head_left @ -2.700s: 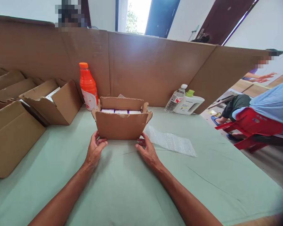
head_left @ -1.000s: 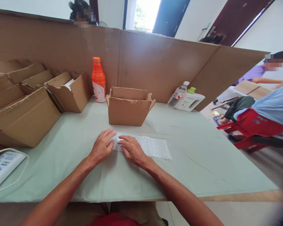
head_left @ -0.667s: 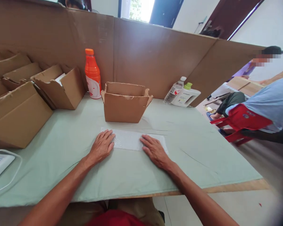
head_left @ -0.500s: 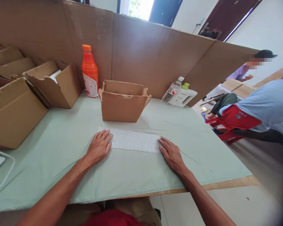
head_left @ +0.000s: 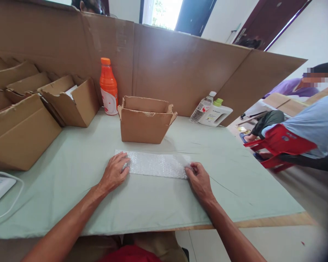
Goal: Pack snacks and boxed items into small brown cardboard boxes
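In the head view: on the green-covered table, between the brown box and the front edge, a flat strip of bubble wrap, long sides running much the same way as that edge. On the left end, the left hand, fingers loosely bent, thumb away from them, just resting on top. At the right end, the right hand, fingers curled in, thumb close to a fingertip, pinching the end by the look of it; hard to tell how much is caught.

To do this bit well, press softly on the left end to stop any sliding. Pinch only the very end on the right, and pull gently and straight to get rid of bumps. Probably light and springy, so best not to squeeze hard or pop the bubbles.

Near the back edge, an orange bottle, left of the brown box. By the back right corner, a clear bottle just beside a white jug. Toward the left edge, more cardboard boxes.
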The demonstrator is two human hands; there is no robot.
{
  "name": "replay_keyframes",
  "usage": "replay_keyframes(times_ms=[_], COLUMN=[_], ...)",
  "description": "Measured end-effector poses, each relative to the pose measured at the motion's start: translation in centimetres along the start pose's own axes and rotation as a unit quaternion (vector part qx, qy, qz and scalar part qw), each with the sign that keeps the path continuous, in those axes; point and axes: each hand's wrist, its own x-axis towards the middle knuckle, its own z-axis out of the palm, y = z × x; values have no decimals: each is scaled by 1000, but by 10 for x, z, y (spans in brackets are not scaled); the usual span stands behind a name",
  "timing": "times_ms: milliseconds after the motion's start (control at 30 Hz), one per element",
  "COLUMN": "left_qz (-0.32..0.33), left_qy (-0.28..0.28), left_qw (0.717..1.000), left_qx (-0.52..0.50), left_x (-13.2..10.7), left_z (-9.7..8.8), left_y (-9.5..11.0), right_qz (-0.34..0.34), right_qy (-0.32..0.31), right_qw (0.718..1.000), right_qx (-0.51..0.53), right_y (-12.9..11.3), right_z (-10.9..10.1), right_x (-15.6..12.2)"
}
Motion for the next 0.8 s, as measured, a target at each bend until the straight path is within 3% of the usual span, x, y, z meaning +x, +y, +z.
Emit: replay_keyframes(times_ms=[133,267,400,500,567,633,733,800], left_qz=[-51,-109,-132,-158,-180,-200,-217,-223], left_qy=[35,22,-26,-46,-40,-18,25,47], left_qw=[995,978,956,924,921,935,950,959], left_qx=[-78,-175,-261,-345,-343,-292,-222,-172], left_x=[4,6,6,7,8,11,16,19], left_z=[-9,-14,-19,-24,-24,-23,-21,-22], left_y=[10,21,23,19,15,10,1,-3], right_qz=[26,-29,-108,-147,-177,-206,-231,-249], right_qy=[-12,-44,-101,-161,-206,-244,-267,-245], right_qw=[992,987,976,965,953,939,927,931], right_qx=[120,151,158,144,136,132,125,107], right_y=[-28,-79,-127,-150,-158,-161,-159,-153], right_z=[-8,0,40,79,98,108,108,105], right_x=[-5,-7,-8,-11,-13,-15,-14,-10])
